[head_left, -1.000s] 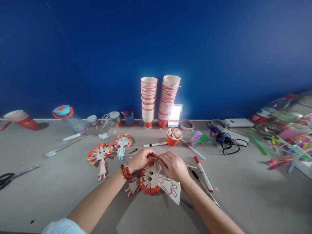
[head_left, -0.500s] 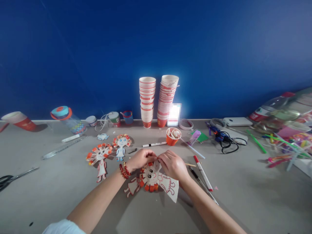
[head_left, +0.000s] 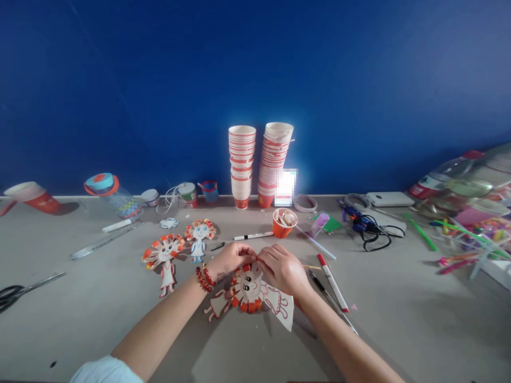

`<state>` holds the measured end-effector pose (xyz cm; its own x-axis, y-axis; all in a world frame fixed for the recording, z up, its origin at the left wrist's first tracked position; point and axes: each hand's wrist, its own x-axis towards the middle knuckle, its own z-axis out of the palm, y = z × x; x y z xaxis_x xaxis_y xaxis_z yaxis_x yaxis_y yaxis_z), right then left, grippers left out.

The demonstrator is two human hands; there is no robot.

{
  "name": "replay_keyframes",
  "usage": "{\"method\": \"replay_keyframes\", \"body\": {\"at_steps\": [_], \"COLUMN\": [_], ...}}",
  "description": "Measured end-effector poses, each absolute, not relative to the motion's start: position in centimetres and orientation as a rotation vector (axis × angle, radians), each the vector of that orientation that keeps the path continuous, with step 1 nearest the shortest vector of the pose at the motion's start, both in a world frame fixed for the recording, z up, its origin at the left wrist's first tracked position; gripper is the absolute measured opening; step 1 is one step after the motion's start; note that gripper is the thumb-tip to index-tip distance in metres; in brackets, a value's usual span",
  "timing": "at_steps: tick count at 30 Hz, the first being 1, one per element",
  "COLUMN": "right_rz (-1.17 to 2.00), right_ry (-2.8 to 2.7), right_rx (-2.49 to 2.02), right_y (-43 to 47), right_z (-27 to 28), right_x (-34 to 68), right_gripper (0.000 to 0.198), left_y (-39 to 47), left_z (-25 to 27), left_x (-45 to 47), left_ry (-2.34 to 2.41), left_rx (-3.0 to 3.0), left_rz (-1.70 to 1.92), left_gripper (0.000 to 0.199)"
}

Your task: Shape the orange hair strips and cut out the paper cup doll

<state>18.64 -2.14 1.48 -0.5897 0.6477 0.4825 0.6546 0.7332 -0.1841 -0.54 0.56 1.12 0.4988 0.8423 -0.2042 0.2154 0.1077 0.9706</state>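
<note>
The left hand [head_left: 235, 259], with red beaded bracelets [head_left: 204, 279] at its wrist, has its thumb and fingertips pinched together at the top edge of a round white paper face [head_left: 250, 289] ringed with curled orange-and-white strips. The right hand [head_left: 281, 267] meets it there, fingers bent and drawn together on the same edge; the exact bit between the fingertips is hidden. The face, with drawn black eyes and a red smile, is just below both hands. Beside it, under the right hand, is a white paper piece with a red-outlined dress and legs [head_left: 277, 304]; on the other side lies a small cut-out paper dress figure [head_left: 217, 305]. Farther left lie two fringed paper dolls, one in a red-edged dress [head_left: 167, 274], one in a blue-edged dress [head_left: 197, 248]. Beyond the hands stands an orange paper cup filled with scraps [head_left: 283, 230]; a white marker with red ends [head_left: 332, 283] lies right of the right hand.
</note>
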Motion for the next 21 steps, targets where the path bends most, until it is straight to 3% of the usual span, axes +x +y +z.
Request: {"method": "replay_keyframes", "body": {"at_steps": [7,21], "right_rz": [-0.106,0.036], "right_ry": [-2.431,-2.381], "right_rx": [-1.054,-1.024], "right_y": [-2.3,-2.0], "right_z": [1.5,0.5], "right_x": [18.3,18.8], "right_gripper": [0.022,0.022], "left_y": [0.5,0.5], "left_z": [1.2,1.3], "left_x": [-0.4,-0.8], "left_ry": [1.016,0.96], "left_rx": [1.37,1.568], "left_rz": [0.571,0.526], "left_gripper": [0.029,0.033]}}
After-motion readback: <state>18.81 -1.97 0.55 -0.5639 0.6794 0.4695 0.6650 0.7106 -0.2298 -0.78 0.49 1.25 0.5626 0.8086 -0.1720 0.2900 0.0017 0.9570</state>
